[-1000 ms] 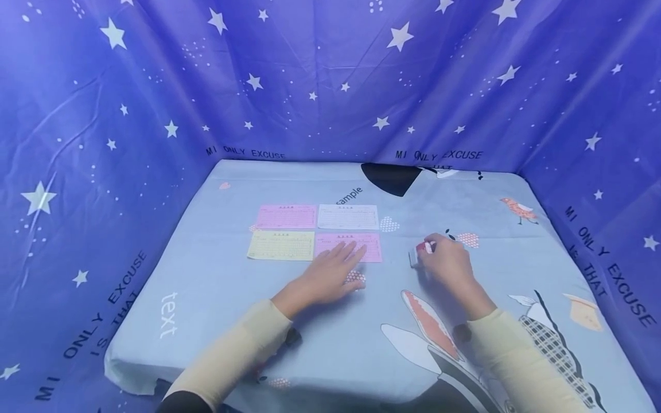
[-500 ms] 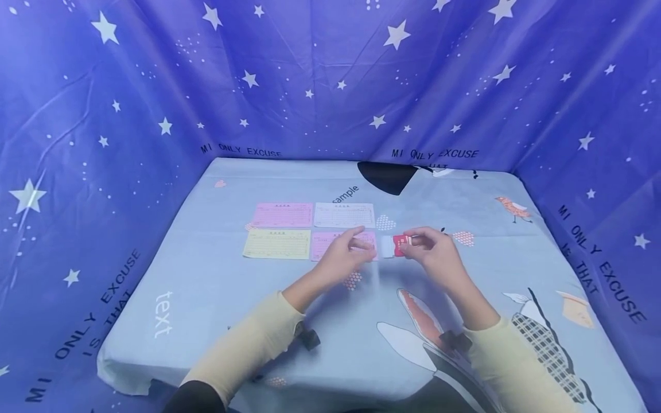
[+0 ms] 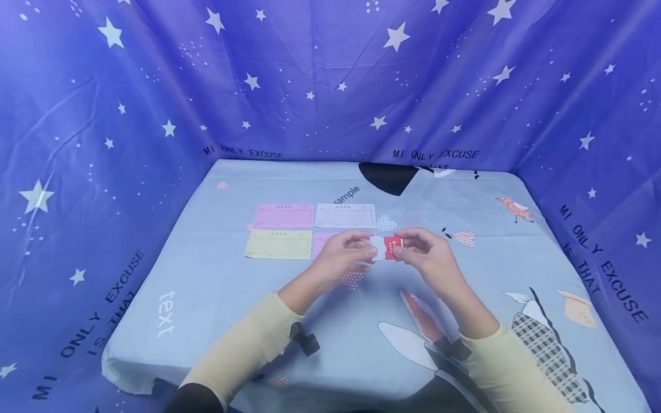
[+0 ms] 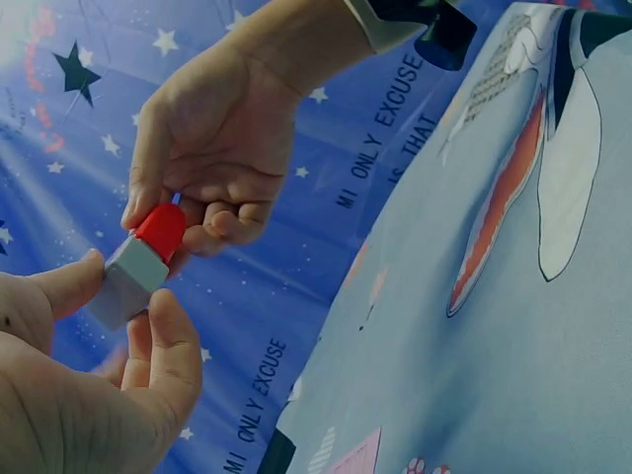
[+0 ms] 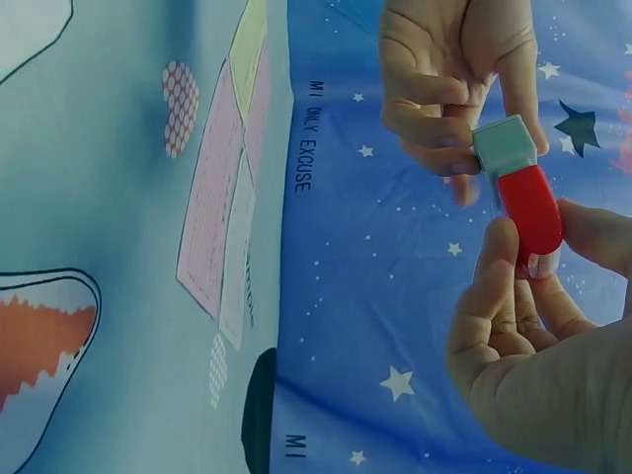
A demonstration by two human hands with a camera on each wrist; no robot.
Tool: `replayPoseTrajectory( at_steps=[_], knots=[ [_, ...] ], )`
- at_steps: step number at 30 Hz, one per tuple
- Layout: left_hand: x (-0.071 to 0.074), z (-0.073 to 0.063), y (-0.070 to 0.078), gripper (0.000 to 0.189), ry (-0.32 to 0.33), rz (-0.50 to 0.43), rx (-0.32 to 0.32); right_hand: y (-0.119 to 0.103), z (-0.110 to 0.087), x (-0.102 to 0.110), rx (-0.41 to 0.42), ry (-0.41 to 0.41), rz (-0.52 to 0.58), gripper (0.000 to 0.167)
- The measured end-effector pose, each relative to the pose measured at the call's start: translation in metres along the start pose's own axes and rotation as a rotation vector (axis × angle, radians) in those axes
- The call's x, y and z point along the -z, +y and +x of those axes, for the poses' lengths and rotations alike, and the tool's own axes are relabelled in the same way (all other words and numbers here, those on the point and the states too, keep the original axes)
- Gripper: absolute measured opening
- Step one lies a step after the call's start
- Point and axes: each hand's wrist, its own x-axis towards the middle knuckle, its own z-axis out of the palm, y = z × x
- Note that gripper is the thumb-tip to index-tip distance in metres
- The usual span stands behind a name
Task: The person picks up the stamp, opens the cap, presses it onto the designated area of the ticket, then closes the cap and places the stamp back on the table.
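Note:
A small stamp with a red body (image 3: 392, 246) and a pale, boxy end (image 5: 506, 145) is held up between both hands over the table. My left hand (image 3: 338, 252) pinches the pale end between thumb and fingers. From the other side, my right hand (image 3: 432, 252) pinches the red body. In the left wrist view the pale block (image 4: 130, 281) and the red part (image 4: 162, 229) are joined. A pink slip (image 3: 322, 246) lies under the left hand, which partly hides it. Beside it are a yellow slip (image 3: 279, 245), another pink slip (image 3: 284, 216) and a white slip (image 3: 345, 216).
Under the slips is a table covered with a pale blue printed cloth (image 3: 206, 298). Blue star-patterned curtains (image 3: 310, 69) hang at the back and both sides. Dark wrist cameras (image 3: 308, 339) are strapped near the sleeves.
The right hand has brought the stamp leftward from the table's right part. The left hand has risen off the lower pink slip and taken hold of the stamp's pale end.

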Motion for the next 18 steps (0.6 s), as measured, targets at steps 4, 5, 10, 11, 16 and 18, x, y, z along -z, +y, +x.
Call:
replayPoseTrajectory(
  at_steps=[4, 5, 10, 11, 16, 18],
  knots=[
    [0.005, -0.002, 0.001, 0.040, 0.010, 0.043, -0.007, -0.002, -0.002, -0.004, 0.020, -0.009, 0.009, 0.035],
    [0.006, -0.002, 0.001, 0.039, 0.011, 0.063, -0.011, -0.003, -0.003, -0.004, 0.022, -0.011, 0.004, 0.035],
    [0.012, -0.006, 0.002, 0.039, 0.011, 0.177, -0.046, -0.005, -0.005, -0.008, 0.010, -0.003, -0.075, 0.034],
    [0.013, -0.007, 0.002, 0.039, 0.013, 0.199, -0.054, -0.006, -0.005, -0.008, 0.006, 0.000, -0.090, 0.034],
    [0.015, -0.008, 0.001, 0.039, 0.033, 0.242, -0.100, -0.008, -0.005, -0.010, -0.018, 0.024, -0.118, 0.033],
    [0.015, -0.008, 0.002, 0.039, 0.031, 0.250, -0.111, -0.009, -0.005, -0.010, -0.024, 0.030, -0.123, 0.032]
  ],
)
